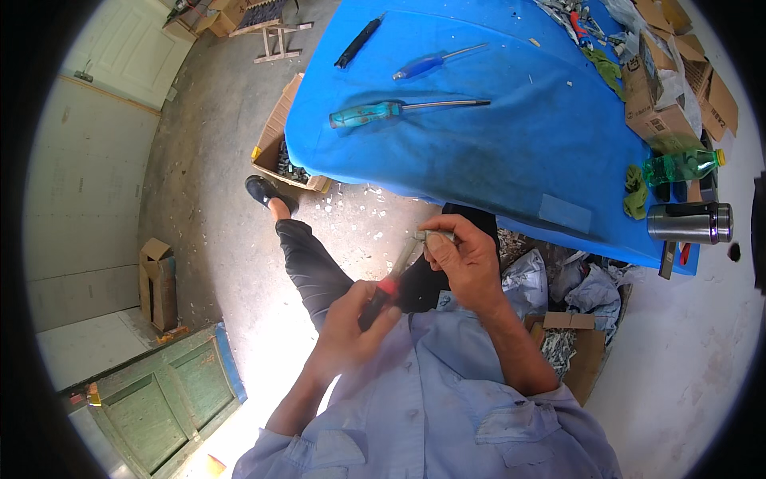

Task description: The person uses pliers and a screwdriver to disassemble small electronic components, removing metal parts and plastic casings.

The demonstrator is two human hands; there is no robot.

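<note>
In front of my body, my left hand (349, 326) is closed around a hand tool with a black grip, a red collar (388, 285) and a pale, blurred front part. I cannot make out its exact kind. The tool slants up to the right, toward my right hand (469, 263). Between the thumb and fingers of that hand is a small greyish metal piece (441, 235), partly hidden. The tool's far end meets or nearly meets this piece. Beyond, on the blue-covered table (542, 144), lie a teal-handled screwdriver (367, 115), a blue-handled screwdriver (419, 67) and a black tool (359, 43).
Below the table's left edge stands a cardboard box (275, 132) of dark parts. At right are a green bottle (678, 167), a steel flask (690, 223) and cartons (658, 120). Another box (586, 359) with metal pieces sits by my right elbow. Scraps litter the floor.
</note>
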